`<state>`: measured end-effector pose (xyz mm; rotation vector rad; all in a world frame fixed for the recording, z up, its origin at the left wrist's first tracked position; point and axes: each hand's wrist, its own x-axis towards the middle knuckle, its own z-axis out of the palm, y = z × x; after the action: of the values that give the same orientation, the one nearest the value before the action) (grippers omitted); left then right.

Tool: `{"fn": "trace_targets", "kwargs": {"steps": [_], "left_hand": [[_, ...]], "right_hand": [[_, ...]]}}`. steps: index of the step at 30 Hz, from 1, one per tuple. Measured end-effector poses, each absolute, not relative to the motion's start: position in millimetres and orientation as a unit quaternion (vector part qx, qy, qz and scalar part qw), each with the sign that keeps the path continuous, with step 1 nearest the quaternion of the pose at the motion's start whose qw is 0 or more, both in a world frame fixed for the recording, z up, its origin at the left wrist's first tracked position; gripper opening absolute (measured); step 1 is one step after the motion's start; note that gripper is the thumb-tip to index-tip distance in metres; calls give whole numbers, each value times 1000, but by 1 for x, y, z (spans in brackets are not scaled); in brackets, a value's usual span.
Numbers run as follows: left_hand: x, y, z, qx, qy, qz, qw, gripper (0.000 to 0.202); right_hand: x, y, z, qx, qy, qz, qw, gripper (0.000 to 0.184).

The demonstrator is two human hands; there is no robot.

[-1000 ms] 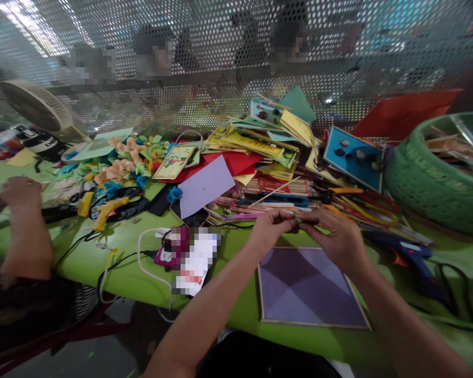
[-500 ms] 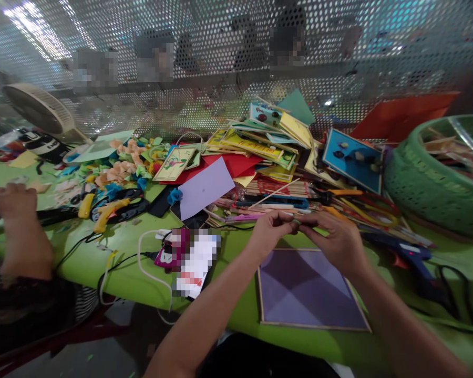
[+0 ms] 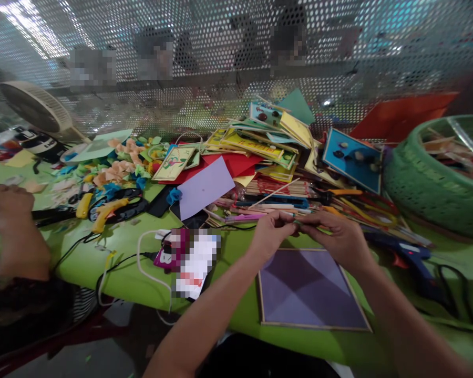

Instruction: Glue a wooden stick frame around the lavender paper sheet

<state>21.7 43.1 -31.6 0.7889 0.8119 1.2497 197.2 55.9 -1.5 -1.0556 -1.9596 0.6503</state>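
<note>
My left hand (image 3: pixel 270 232) and my right hand (image 3: pixel 339 238) meet above the far edge of a purple square board with a thin wooden frame (image 3: pixel 311 289) that lies on the green table (image 3: pixel 102 252). Both hands pinch a small greenish piece (image 3: pixel 297 223) between their fingertips; it is too small to name. The fingers of both hands are curled closed around it.
A heap of coloured cards and paper (image 3: pixel 268 144) and sticks fills the table's far side. A blue glue gun (image 3: pixel 412 260) lies at right beside a green basket (image 3: pixel 429 184). Yellow glue gun (image 3: pixel 108 207), cables, a fan (image 3: pixel 35 107). Another person's hand (image 3: pixel 10 202) rests at left.
My two hands stay pinched together over the board, shifting only slightly. The other person's hand at left has moved a little toward the left edge.
</note>
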Motion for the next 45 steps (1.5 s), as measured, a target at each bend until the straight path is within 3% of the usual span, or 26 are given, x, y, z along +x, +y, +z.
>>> {"fn": "trace_targets", "kwargs": {"steps": [17,24,30,45], "left_hand": [[17,44,-26,379,339,536,674,49],[20,43,-31,389,349,539,661,42],[21,42,-28,395,351,544,652,35],[20,39,-22,363,329,536,688,45]], "right_hand": [[197,54,1,-402,-790,215,410,15],[199,54,0,-391,-812,183,392,15],[200,55,3,-400,-799,218,394,16],[207,59,1,-411,-776,278,389,17]]}}
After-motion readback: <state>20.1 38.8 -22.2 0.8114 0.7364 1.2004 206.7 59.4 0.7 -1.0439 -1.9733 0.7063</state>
